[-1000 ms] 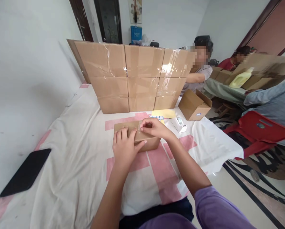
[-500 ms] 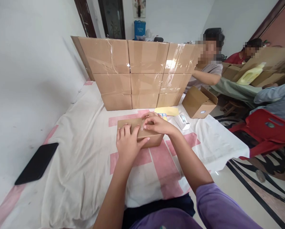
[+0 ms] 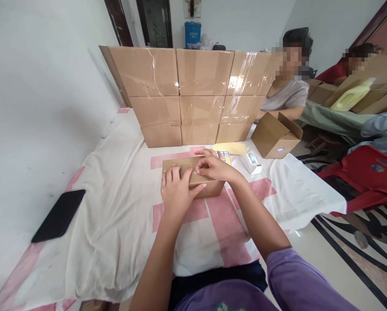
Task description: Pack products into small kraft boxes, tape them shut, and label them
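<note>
A small closed cardboard box (image 3: 209, 189) lies on the cloth in front of me. My left hand (image 3: 176, 183) holds it at the left: the fingers rest spread on the top and the thumb presses on the front face. On the top, my right hand (image 3: 211, 166) has thumb and index finger pinched at a small clear piece of tape (image 3: 195, 172); its other fingers reach over the far side. Right of the box stands a white tape dispenser (image 3: 251, 164). Partly behind my right hand lies a sheet of blue-edged labels (image 3: 226, 156).
A wall of stacked, taped cardboard boxes (image 3: 200, 110) stands behind. An open box (image 3: 273, 138) and a yellow sheet (image 3: 230, 148) are at the right. A black phone-like slab (image 3: 59, 216) lies left. A person (image 3: 287, 95) sits beyond; a red chair (image 3: 371, 172) stands right.
The camera view has shifted slightly. My hands stay on the box, with the right fingers still pinched at the tape. The person beyond the boxes has lowered an arm.
</note>
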`<action>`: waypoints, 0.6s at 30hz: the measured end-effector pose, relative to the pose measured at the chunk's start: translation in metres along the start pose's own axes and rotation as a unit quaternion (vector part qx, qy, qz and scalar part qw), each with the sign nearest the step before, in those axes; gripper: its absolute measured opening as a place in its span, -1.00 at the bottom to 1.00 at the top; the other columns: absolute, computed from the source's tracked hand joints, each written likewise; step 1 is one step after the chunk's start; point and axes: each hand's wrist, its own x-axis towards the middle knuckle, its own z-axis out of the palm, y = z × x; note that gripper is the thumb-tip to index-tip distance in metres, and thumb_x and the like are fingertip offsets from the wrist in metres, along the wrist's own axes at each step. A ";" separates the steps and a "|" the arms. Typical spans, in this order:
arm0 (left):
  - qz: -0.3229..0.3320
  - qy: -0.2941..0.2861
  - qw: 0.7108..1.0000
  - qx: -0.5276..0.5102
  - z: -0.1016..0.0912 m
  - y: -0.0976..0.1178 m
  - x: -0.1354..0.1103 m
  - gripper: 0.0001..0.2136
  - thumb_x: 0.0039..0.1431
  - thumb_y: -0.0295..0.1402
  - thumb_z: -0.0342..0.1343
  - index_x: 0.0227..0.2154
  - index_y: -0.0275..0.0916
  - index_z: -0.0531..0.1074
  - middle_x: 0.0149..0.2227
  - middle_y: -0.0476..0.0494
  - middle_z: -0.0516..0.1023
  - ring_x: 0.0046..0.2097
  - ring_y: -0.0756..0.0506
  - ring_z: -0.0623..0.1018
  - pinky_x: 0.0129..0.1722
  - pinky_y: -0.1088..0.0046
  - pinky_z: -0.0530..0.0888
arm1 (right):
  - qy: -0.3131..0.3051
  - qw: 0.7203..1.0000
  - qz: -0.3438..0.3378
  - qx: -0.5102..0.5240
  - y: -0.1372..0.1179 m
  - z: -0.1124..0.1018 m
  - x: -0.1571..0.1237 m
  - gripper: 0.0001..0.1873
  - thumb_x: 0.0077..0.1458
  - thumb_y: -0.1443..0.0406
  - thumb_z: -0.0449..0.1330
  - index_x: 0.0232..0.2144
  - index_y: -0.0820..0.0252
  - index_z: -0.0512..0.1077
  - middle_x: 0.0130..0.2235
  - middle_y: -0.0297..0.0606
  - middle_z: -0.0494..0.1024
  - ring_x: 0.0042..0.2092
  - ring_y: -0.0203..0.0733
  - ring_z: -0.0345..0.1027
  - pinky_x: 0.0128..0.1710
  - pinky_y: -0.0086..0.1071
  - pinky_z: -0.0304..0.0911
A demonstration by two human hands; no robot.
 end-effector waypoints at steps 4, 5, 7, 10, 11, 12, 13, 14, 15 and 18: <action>0.000 -0.001 1.000 0.002 0.000 0.000 0.000 -0.42 0.16 0.14 0.22 0.12 -0.11 0.54 0.14 -0.38 0.48 0.18 -0.38 0.45 0.27 0.01 0.30 | 0.015 1.000 -0.004 0.003 0.000 0.004 -0.001 -0.91 0.13 0.32 0.27 -0.41 0.09 0.58 0.36 -0.22 0.32 0.45 0.13 -0.06 0.35 0.41 -0.59; 0.000 -0.002 1.000 0.002 -0.001 0.000 0.000 -0.42 0.16 0.14 0.22 0.13 -0.10 0.54 0.14 -0.38 0.48 0.18 -0.38 0.45 0.27 0.01 0.30 | 0.016 1.000 -0.005 0.003 0.001 0.004 -0.001 -0.91 0.13 0.32 0.27 -0.41 0.09 0.58 0.36 -0.22 0.33 0.45 0.13 -0.05 0.35 0.41 -0.57; -0.002 -0.003 1.000 -0.001 -0.001 0.001 0.000 -0.42 0.16 0.14 0.22 0.13 -0.11 0.54 0.15 -0.38 0.47 0.18 -0.38 0.45 0.28 0.00 0.29 | 0.020 1.000 -0.006 0.001 0.002 0.004 -0.001 -0.91 0.14 0.33 0.27 -0.39 0.08 0.59 0.36 -0.22 0.33 0.44 0.12 -0.04 0.36 0.39 -0.51; -0.003 -0.001 1.000 -0.007 0.000 0.001 0.000 -0.42 0.17 0.13 0.22 0.13 -0.11 0.54 0.15 -0.39 0.47 0.19 -0.39 0.44 0.29 -0.01 0.29 | 0.027 1.000 -0.002 -0.006 0.003 0.005 0.000 -0.91 0.12 0.34 0.28 -0.38 0.07 0.60 0.36 -0.22 0.34 0.44 0.12 -0.04 0.38 0.34 -0.45; -0.003 0.000 1.000 -0.007 0.000 0.001 0.000 -0.42 0.17 0.13 0.21 0.13 -0.11 0.54 0.15 -0.39 0.47 0.19 -0.39 0.44 0.29 -0.01 0.29 | 0.029 1.000 -0.001 -0.008 0.003 0.006 0.000 -0.91 0.12 0.35 0.28 -0.38 0.06 0.60 0.36 -0.22 0.33 0.44 0.11 -0.04 0.38 0.32 -0.43; -0.003 0.001 1.000 -0.008 0.000 0.000 0.000 -0.42 0.17 0.13 0.21 0.13 -0.11 0.54 0.15 -0.39 0.47 0.19 -0.38 0.44 0.29 -0.01 0.29 | 0.032 0.999 0.000 -0.010 0.004 0.006 0.000 -0.91 0.11 0.35 0.28 -0.37 0.06 0.60 0.36 -0.22 0.33 0.44 0.11 -0.04 0.39 0.31 -0.42; -0.003 0.002 1.000 -0.009 0.001 0.000 0.000 -0.42 0.17 0.14 0.21 0.13 -0.12 0.54 0.15 -0.39 0.47 0.19 -0.38 0.44 0.28 -0.01 0.29 | 0.035 0.999 0.001 -0.010 0.004 0.007 0.000 -0.91 0.11 0.35 0.29 -0.36 0.06 0.60 0.36 -0.22 0.33 0.44 0.10 -0.04 0.39 0.29 -0.40; -0.003 0.002 1.000 -0.010 0.001 0.000 0.000 -0.41 0.17 0.15 0.21 0.13 -0.12 0.54 0.15 -0.39 0.47 0.19 -0.38 0.45 0.28 -0.01 0.29 | 0.038 0.999 0.000 -0.011 0.005 0.007 0.000 -0.91 0.11 0.34 0.29 -0.36 0.06 0.60 0.36 -0.22 0.33 0.44 0.10 -0.04 0.39 0.28 -0.39; -0.003 0.003 1.000 -0.010 0.001 0.000 -0.001 -0.41 0.16 0.15 0.21 0.12 -0.12 0.55 0.15 -0.39 0.48 0.19 -0.39 0.45 0.29 -0.01 0.29 | 0.040 0.999 -0.001 -0.012 0.005 0.008 0.000 -0.92 0.11 0.34 0.29 -0.35 0.05 0.60 0.36 -0.21 0.33 0.44 0.10 -0.04 0.39 0.28 -0.38; -0.004 0.004 1.000 -0.012 0.001 0.000 0.000 -0.40 0.15 0.16 0.21 0.12 -0.12 0.55 0.15 -0.39 0.48 0.19 -0.39 0.44 0.29 -0.01 0.28 | 0.044 0.999 0.000 -0.013 0.006 0.008 0.000 -0.92 0.10 0.32 0.29 -0.34 0.05 0.60 0.36 -0.21 0.32 0.44 0.11 -0.04 0.39 0.27 -0.37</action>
